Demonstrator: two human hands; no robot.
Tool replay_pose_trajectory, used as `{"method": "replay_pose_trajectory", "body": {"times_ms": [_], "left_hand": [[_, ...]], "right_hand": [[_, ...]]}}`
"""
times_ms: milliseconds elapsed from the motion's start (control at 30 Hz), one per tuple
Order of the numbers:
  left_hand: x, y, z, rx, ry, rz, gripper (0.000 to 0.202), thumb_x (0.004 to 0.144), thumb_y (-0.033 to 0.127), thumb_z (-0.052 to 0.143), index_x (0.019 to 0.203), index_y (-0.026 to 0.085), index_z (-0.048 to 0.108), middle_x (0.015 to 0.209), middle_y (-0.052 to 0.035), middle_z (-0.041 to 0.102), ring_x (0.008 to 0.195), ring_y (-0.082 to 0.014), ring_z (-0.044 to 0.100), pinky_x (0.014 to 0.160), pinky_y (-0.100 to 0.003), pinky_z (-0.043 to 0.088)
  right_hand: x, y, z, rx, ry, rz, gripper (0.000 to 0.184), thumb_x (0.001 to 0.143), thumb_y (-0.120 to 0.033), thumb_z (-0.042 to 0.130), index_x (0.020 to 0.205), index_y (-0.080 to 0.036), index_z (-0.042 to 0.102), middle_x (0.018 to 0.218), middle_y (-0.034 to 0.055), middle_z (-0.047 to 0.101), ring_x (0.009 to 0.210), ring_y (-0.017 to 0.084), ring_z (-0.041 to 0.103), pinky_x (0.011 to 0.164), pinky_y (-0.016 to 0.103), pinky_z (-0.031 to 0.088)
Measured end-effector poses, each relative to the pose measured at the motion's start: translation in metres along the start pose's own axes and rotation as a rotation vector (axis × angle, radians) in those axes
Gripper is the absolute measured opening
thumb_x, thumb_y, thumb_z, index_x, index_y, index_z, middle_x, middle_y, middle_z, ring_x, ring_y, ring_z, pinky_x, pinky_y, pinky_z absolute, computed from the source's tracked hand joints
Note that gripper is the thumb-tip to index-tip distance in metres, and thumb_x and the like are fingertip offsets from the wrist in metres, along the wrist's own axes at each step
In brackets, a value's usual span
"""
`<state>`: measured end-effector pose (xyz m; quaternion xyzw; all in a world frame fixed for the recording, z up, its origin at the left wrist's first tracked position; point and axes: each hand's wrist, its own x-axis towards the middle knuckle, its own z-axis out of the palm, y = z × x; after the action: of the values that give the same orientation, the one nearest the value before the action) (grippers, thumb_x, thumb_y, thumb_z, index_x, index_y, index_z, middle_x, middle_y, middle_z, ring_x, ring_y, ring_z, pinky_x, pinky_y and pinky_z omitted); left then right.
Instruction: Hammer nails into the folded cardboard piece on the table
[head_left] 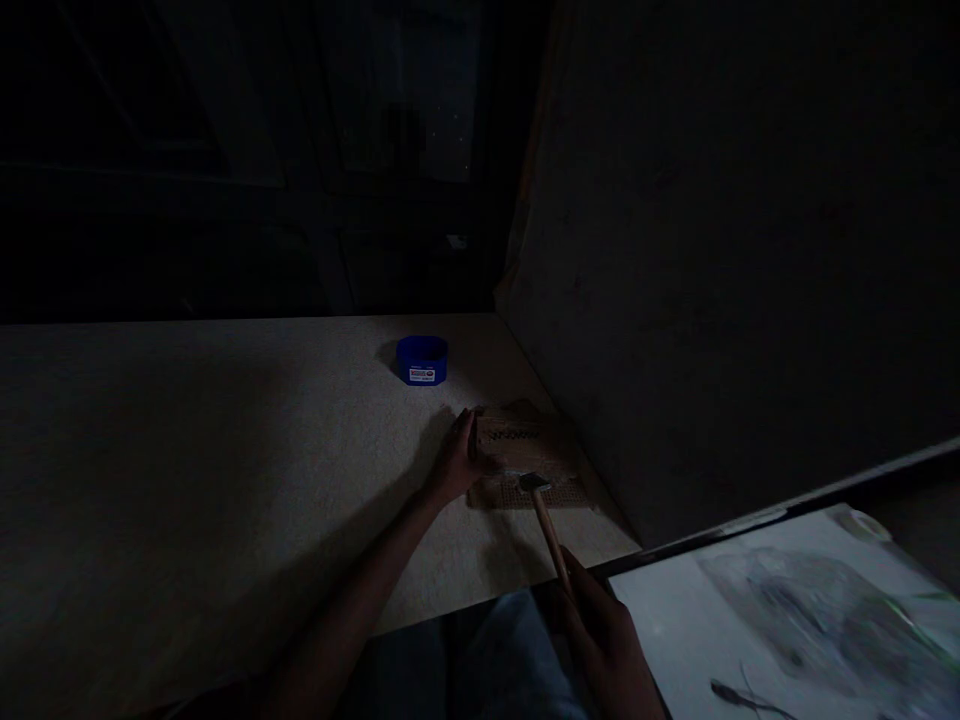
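Note:
My left hand (pixel 456 462) rests against the left side of a small wooden piece (pixel 525 450) lying on a pale board (pixel 225 450), fingers pressed onto its edge. My right hand (pixel 607 640) grips the wooden handle of a small hammer (pixel 546 520). The hammer's metal head sits over the near part of the wooden piece. The scene is very dim, so fine details on the wood are unclear.
A round blue tub (pixel 422 360) stands on the board beyond the wooden piece. A dark panel (pixel 712 300) rises at the right. A white sheet with grey marks (pixel 787 620) lies at the lower right. The background is dark.

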<state>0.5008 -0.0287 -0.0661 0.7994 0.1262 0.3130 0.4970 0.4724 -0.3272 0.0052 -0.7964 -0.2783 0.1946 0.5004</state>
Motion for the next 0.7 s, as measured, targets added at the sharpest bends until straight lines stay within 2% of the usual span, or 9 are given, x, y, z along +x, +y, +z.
{"method": "replay_pose_trajectory", "body": {"times_ms": [67,167,233,333,433,567,633,700], "left_hand": [[-0.009,0.003,-0.004,0.023,-0.013,0.003,0.096,0.069,0.04,0.082,0.151,0.023,0.036,0.159,-0.0165,0.034,0.148,-0.0357,0.029,0.121,-0.055,0.028],[-0.029,0.004,-0.018,0.035,-0.003,-0.023,0.086,0.073,0.035,0.078,0.149,0.025,0.039,0.158,-0.0143,0.037,0.147,-0.0334,0.033,0.119,-0.052,0.031],[-0.043,0.003,-0.03,0.01,0.073,-0.087,0.074,0.077,0.031,0.072,0.145,0.024,0.044,0.154,-0.0136,0.044,0.141,-0.0314,0.042,0.116,-0.051,0.036],[-0.063,0.002,-0.049,-0.069,0.253,-0.226,0.053,0.079,0.029,0.063,0.131,0.021,0.056,0.14,-0.0135,0.058,0.123,-0.0272,0.06,0.105,-0.046,0.048],[-0.082,0.008,-0.064,-0.106,0.409,-0.304,0.037,0.078,0.034,0.061,0.112,0.019,0.064,0.119,-0.0124,0.069,0.108,-0.0253,0.067,0.095,-0.042,0.053],[-0.104,0.021,-0.074,-0.094,0.581,-0.305,0.032,0.075,0.038,0.063,0.1,0.018,0.067,0.102,-0.0097,0.073,0.094,-0.0245,0.07,0.086,-0.04,0.056],[-0.109,0.026,-0.076,-0.085,0.66,-0.317,0.031,0.074,0.038,0.062,0.097,0.017,0.067,0.098,-0.009,0.073,0.09,-0.0243,0.07,0.084,-0.04,0.056],[-0.11,0.028,-0.077,-0.065,0.695,-0.325,0.029,0.074,0.036,0.06,0.095,0.017,0.067,0.096,-0.0086,0.073,0.089,-0.0238,0.07,0.084,-0.039,0.056]], "right_hand": [[0.0,0.002,-0.002,-0.006,-0.013,-0.032,0.061,0.095,-0.055,0.049,0.138,-0.014,0.06,0.102,0.0117,0.076,0.083,0.024,0.072,0.074,0.031,0.059],[-0.002,0.001,-0.004,-0.029,-0.027,-0.067,0.058,0.096,-0.052,0.049,0.138,-0.014,0.06,0.106,0.0122,0.076,0.089,0.025,0.073,0.077,0.031,0.059],[-0.004,-0.002,-0.004,-0.064,-0.039,-0.062,0.056,0.096,-0.05,0.05,0.138,-0.014,0.061,0.107,0.0126,0.076,0.093,0.026,0.073,0.08,0.032,0.059],[-0.003,-0.006,0.002,-0.108,-0.072,-0.054,0.053,0.097,-0.043,0.049,0.139,-0.013,0.059,0.114,0.0137,0.075,0.097,0.026,0.073,0.085,0.033,0.058],[0.004,-0.013,0.018,-0.102,-0.116,-0.086,0.055,0.093,-0.032,0.051,0.143,-0.01,0.054,0.126,0.0162,0.07,0.109,0.027,0.07,0.094,0.035,0.055],[0.027,-0.033,0.052,-0.126,-0.177,-0.139,0.061,0.083,-0.014,0.05,0.144,-0.009,0.052,0.14,0.017,0.06,0.128,0.026,0.058,0.107,0.036,0.046],[0.043,-0.046,0.071,-0.18,-0.2,-0.168,0.061,0.081,-0.01,0.048,0.142,-0.01,0.053,0.135,0.0174,0.064,0.122,0.025,0.063,0.102,0.034,0.048],[0.058,-0.057,0.088,-0.281,-0.211,-0.155,0.058,0.081,-0.008,0.048,0.139,-0.01,0.055,0.121,0.018,0.071,0.107,0.025,0.069,0.092,0.032,0.051]]}}
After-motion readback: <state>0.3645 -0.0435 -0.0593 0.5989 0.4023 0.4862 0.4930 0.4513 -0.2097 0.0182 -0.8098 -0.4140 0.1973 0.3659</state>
